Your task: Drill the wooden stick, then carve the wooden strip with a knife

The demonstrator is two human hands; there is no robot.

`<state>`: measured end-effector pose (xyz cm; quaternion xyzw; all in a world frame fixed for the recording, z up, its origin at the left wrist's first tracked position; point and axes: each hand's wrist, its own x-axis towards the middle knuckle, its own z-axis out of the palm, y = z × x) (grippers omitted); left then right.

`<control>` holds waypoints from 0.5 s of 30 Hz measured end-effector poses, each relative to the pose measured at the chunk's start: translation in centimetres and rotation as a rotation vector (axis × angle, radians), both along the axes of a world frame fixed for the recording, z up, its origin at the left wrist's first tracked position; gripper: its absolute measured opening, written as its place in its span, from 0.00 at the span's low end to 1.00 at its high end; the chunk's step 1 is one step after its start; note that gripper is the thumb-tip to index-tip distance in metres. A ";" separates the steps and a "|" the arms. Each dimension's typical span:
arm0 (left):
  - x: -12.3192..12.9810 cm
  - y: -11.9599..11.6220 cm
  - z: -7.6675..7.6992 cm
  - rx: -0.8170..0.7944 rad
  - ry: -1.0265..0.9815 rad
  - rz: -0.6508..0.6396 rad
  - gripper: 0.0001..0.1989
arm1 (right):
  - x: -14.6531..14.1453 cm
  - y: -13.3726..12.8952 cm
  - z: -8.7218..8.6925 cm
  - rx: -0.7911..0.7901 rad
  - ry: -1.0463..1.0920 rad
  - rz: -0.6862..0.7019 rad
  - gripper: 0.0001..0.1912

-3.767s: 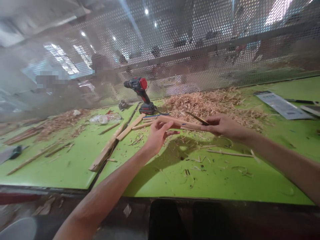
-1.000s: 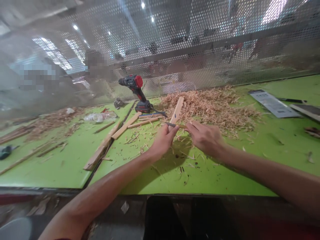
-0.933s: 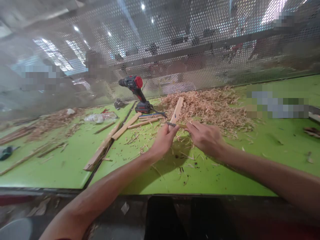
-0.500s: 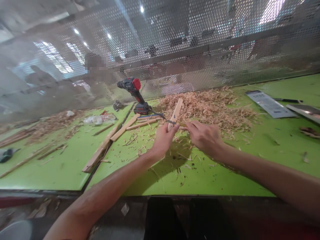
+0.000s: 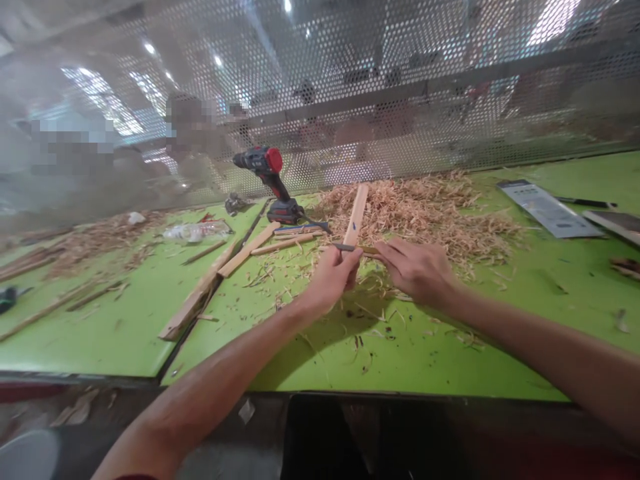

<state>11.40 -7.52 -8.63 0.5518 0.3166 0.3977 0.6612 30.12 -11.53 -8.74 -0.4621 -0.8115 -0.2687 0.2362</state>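
A pale flat wooden strip (image 5: 357, 215) points away from me, its near end gripped in my left hand (image 5: 333, 277), which is closed. Across the strip lies a thin knife-like tool (image 5: 344, 247) with a dark blade, its blade by my left thumb. My right hand (image 5: 417, 270) is closed around the yellowish handle of that tool. Both hands are close together above the green table (image 5: 320, 363). A small blue mark shows on the strip.
Curly wood shavings (image 5: 420, 213) are heaped behind my hands. A cordless drill (image 5: 273, 183) stands at the back, near wooden pieces (image 5: 250, 250) and a clear plastic bag (image 5: 197, 231). A flat package (image 5: 550, 209) lies right. A perforated metal screen (image 5: 400, 100) rises behind.
The wooden strip reaches slightly farther up and away from me. My right hand has shifted slightly right, and the tool now lies nearer the strip's held end.
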 end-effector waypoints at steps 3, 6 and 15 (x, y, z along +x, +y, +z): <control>0.1 0.0 -0.2 0.014 0.016 0.030 0.22 | -0.4 -0.2 0.1 -0.008 0.012 -0.033 0.16; 0.1 0.0 -0.4 0.038 0.035 0.051 0.21 | -0.8 -0.5 0.2 -0.030 -0.004 -0.067 0.18; 0.2 -0.1 -0.4 0.059 0.068 0.091 0.21 | -1.0 -0.5 0.1 -0.036 -0.002 -0.082 0.18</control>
